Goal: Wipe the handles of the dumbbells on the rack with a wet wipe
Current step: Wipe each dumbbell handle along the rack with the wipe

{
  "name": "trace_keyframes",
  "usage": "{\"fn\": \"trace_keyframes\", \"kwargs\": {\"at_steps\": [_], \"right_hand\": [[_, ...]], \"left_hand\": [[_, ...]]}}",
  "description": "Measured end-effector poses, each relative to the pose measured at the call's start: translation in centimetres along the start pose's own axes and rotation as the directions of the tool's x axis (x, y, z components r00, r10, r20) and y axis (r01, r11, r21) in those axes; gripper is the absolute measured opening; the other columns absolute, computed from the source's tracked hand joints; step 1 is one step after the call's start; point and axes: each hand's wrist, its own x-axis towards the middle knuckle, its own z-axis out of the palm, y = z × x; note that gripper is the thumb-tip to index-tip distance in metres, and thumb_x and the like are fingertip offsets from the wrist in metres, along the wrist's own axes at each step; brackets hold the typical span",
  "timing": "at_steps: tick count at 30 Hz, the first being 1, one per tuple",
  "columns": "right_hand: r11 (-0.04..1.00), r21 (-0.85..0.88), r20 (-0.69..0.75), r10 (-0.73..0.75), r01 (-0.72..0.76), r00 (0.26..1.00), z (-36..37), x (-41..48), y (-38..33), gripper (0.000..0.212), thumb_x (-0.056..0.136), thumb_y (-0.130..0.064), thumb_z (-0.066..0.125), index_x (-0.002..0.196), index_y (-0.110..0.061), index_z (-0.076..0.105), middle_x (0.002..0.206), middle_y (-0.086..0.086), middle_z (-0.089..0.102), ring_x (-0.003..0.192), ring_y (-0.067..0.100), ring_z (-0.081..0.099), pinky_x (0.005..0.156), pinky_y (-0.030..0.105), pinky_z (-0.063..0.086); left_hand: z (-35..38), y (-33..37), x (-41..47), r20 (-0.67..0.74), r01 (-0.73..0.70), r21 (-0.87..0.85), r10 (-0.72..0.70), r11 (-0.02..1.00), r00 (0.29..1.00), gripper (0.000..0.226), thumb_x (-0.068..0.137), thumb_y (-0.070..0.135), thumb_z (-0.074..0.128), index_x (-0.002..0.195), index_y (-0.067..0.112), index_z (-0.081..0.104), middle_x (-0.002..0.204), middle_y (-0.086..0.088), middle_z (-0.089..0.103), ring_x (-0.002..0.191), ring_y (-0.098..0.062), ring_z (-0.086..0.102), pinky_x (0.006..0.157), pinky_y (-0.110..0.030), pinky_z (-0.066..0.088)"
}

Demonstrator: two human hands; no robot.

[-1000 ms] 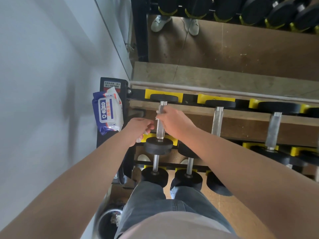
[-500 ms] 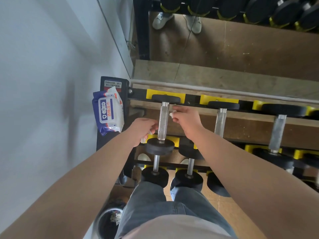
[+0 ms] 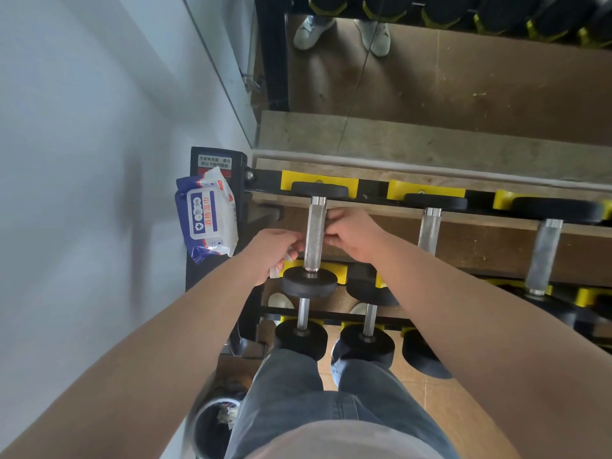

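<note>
The leftmost dumbbell on the top shelf shows its knurled steel handle (image 3: 314,236) bare between my two hands. My left hand (image 3: 273,250) is closed just left of the handle, with a white wet wipe (image 3: 277,269) sticking out below its fingers. My right hand (image 3: 354,238) is curled against the handle's right side, fingertips pinched near a pale scrap that looks like the wipe's other end. The part of the wipe behind the handle is hidden. Two more top-shelf handles (image 3: 429,230) (image 3: 543,256) lie to the right.
A blue and white pack of wet wipes (image 3: 207,220) sits on the rack's left end post. Lower-shelf dumbbells (image 3: 303,336) (image 3: 364,346) stand by my knees. A small bin (image 3: 215,422) is on the floor at left. A mirror (image 3: 430,77) rises behind the black and yellow rack (image 3: 318,180).
My right hand has let go of the handle's middle and shifted to its right side. The handle, covered a second ago, now shows bare between both hands.
</note>
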Motion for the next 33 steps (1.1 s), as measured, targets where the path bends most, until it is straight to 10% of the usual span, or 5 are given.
{"fn": "trace_keyframes", "kwargs": {"at_steps": [4,8,17,24,33], "right_hand": [[0.973,-0.223,0.016,0.059,-0.054,0.998,0.3,-0.7,0.0,0.029,0.094,0.013,0.050,0.105,-0.006,0.068,0.107,0.015,0.069,0.100,0.027,0.068,0.093,0.040,0.057],[0.587,-0.807,0.036,0.164,-0.068,0.986,0.1,-2.0,0.1,0.013,0.093,-0.001,0.062,0.097,-0.013,0.065,0.102,0.015,0.065,0.086,0.022,0.059,0.075,0.033,0.056],[0.959,0.282,-0.093,0.070,-0.041,0.993,0.1,-0.3,-1.5,0.039,0.094,0.017,0.050,0.121,-0.008,0.062,0.104,0.009,0.066,0.093,0.021,0.067,0.076,0.031,0.058],[0.660,-0.748,0.031,0.139,-0.069,0.990,-0.5,-3.2,0.2,0.027,0.096,-0.002,0.059,0.119,-0.010,0.071,0.110,0.012,0.067,0.093,0.022,0.065,0.079,0.030,0.060],[0.821,-0.532,-0.225,-0.374,0.208,0.900,0.1,-5.0,-0.5,0.009,0.094,-0.030,0.069,0.101,-0.026,0.073,0.090,-0.012,0.072,0.083,0.007,0.069,0.073,0.022,0.054]], "left_hand": [[-0.1,0.2,-0.1,-0.008,0.011,-0.008,-0.011,1.000,1.000,0.015,0.100,0.016,0.062,0.108,0.010,0.073,0.082,-0.004,0.071,0.057,-0.010,0.050,0.046,-0.020,0.029],[-0.2,0.2,0.2,-0.016,0.016,0.004,-0.016,1.000,1.000,0.016,0.100,0.020,0.065,0.110,0.011,0.073,0.085,-0.005,0.071,0.060,-0.010,0.052,0.047,-0.020,0.033],[-0.4,0.4,0.7,-0.002,0.026,-0.028,-0.026,0.999,1.000,0.018,0.098,0.020,0.066,0.112,0.010,0.072,0.092,-0.008,0.072,0.061,-0.010,0.054,0.042,-0.017,0.036],[-0.2,0.6,0.3,-0.006,0.025,-0.034,-0.026,0.999,1.000,0.018,0.099,0.019,0.065,0.113,0.009,0.072,0.092,-0.008,0.072,0.061,-0.011,0.054,0.044,-0.018,0.035],[-0.1,1.2,-0.8,-0.001,0.024,0.014,-0.024,1.000,1.000,0.017,0.099,0.019,0.064,0.111,0.009,0.073,0.094,-0.010,0.071,0.065,-0.013,0.053,0.048,-0.019,0.036]]}}
